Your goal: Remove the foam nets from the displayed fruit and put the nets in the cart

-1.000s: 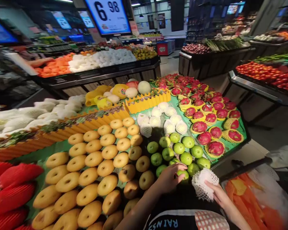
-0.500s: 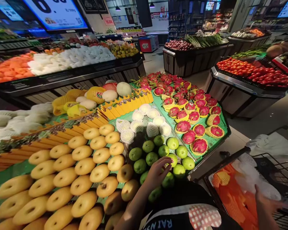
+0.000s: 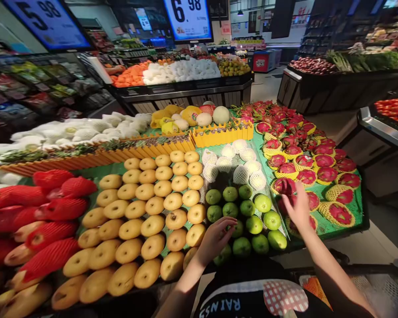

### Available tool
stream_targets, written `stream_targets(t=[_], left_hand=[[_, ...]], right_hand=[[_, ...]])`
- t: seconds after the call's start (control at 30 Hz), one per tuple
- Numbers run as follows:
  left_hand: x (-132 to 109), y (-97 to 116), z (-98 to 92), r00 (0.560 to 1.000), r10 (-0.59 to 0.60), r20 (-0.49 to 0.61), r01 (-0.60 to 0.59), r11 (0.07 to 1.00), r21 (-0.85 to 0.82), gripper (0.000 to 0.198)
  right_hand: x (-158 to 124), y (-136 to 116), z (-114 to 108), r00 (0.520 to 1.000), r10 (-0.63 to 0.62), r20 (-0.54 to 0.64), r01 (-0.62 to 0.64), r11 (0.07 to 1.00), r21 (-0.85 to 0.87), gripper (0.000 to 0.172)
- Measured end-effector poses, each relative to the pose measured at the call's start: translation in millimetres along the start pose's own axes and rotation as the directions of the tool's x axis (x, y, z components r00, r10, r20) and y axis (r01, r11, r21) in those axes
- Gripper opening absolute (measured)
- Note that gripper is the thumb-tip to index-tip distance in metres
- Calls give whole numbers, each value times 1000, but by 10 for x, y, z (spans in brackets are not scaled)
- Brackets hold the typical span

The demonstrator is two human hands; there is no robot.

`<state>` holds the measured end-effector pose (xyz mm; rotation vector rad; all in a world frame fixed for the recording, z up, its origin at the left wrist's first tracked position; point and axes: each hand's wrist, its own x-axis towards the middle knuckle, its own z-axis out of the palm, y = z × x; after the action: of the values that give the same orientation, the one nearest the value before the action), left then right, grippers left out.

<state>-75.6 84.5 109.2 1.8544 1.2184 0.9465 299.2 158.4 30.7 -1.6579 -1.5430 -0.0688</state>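
My left hand [image 3: 217, 238] rests with curled, spread fingers on the near edge of a pile of green apples [image 3: 248, 218], touching one of them and gripping none. My right hand [image 3: 297, 207] is stretched out over the right side of the display, fingers extended and empty, hovering above a dragon fruit [image 3: 283, 185] in a yellow foam net. White foam-netted fruits [image 3: 242, 165] lie just behind the apples. Yellow-brown pears [image 3: 155, 207] fill the rows to the left of my left hand.
Red-netted fruits [image 3: 53, 207] lie at the far left. A yellow divider fence [image 3: 222, 134] crosses behind the display, with melons [image 3: 215, 115] beyond. A cart with orange netting [image 3: 315, 287] stands at lower right. Other produce stands [image 3: 185, 86] and an aisle floor lie behind.
My right hand held a white foam net, went down to the cart at the right, and now reaches empty over the dragon fruits. My left hand stayed on the green apples.
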Motion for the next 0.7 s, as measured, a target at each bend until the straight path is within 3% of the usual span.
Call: stream_targets(t=[0.07, 0.17, 0.27, 0.33, 0.4, 0.5, 0.6, 0.67, 0.7], left_hand=[[-70, -16, -9, 999, -8, -49, 8, 1000, 9, 19], [-161, -61, -9, 993, -19, -113, 22, 999, 24, 18], [-243, -108, -33, 985, -25, -171, 32, 999, 40, 19], [-293, -123, -68, 978, -41, -204, 52, 997, 49, 21], [-333, -123, -107, 971, -74, -228, 88, 995, 49, 22], [-351, -118, -129, 962, -118, -247, 127, 992, 20, 23], [-284, -122, -43, 957, -137, -255, 133, 991, -33, 21], [-188, -110, 87, 961, -147, -234, 134, 989, -70, 18], [-125, -93, 168, 965, -148, -214, 131, 987, -93, 18]], right_hand=[[412, -320, 419, 946, -174, 272, 166, 985, 53, 81], [787, -725, 966, 859, -166, 483, 230, 970, -74, 93], [931, -905, 1357, 828, -89, 553, 221, 959, -175, 101], [975, -915, 1490, 842, -106, 529, 223, 961, -163, 93], [1009, -884, 1510, 853, -145, 502, 243, 961, -135, 80], [1035, -833, 1349, 879, -157, 450, 210, 975, -70, 73], [958, -832, 1035, 951, -26, 307, -47, 972, 229, 83], [819, -872, 796, 955, 54, 292, -180, 888, 423, 83], [727, -908, 680, 943, 33, 331, -208, 834, 511, 79]])
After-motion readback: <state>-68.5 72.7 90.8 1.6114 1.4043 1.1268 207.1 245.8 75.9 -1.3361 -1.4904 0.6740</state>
